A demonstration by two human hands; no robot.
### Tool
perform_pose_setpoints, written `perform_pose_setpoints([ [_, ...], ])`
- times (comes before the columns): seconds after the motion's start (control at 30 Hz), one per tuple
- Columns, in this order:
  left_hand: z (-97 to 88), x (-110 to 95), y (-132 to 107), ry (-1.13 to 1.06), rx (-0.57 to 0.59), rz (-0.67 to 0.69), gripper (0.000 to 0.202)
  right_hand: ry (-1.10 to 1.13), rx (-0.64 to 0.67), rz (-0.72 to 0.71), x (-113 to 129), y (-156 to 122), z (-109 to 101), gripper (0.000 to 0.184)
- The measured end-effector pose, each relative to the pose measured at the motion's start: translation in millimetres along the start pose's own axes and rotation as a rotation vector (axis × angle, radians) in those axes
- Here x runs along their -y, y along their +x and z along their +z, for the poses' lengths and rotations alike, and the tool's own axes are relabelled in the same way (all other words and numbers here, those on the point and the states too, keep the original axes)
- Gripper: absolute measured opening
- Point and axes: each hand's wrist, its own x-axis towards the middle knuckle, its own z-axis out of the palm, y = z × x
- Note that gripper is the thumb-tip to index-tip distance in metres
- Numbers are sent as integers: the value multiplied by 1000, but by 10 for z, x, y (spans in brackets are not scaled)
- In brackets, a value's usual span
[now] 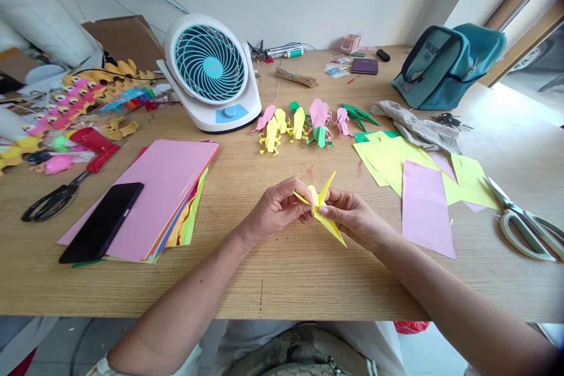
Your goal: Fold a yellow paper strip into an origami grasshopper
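Observation:
Between my two hands, above the wooden table (238, 270), is a folded yellow origami piece (329, 224) with several narrow points sticking out. My left hand (282, 205) pinches its left side, near a thin pointed strip. On the other side, my right hand (352, 214) grips the paper with thumb and fingers, the thumb lying across the middle. One point stands up between the hands and another slants down toward me. Beyond the hands sit several finished paper figures: yellow ones (272, 136), pink ones (319, 113) and a green one (319, 136).
A stack of coloured paper (171, 170) with a black phone (103, 220) lies at left, beside black-handled scissors (53, 201). Loose yellow sheets (392, 158), a pink sheet (425, 205) and scissors (524, 223) lie at right. Behind stand a fan (211, 70) and a teal bag (440, 70).

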Motion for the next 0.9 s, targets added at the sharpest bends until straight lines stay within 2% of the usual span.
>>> perform_pose_setpoints([
  [0.13, 5, -64, -16, -28, 37, -44, 14, 46, 9, 34, 5, -8, -1, 23],
  [0.23, 18, -80, -31, -23, 18, -47, 14, 68, 29, 55, 27, -11, 11, 24],
  [0.4, 35, -29, -38, -42, -16, 10, 14, 21, 87, -23, 53, -12, 46, 22],
  [0.53, 38, -10, -36, -63, -10, 9, 17, -16, 62, -28, 34, -13, 53, 24],
  [0.77, 28, -68, -54, -125, 18, -136, 24, 44, 68, 29, 23, -15, 48, 27],
  [0.9, 32, -86, -43, -22, 13, -56, 19, 15, 54, 43, 45, -16, 50, 28],
])
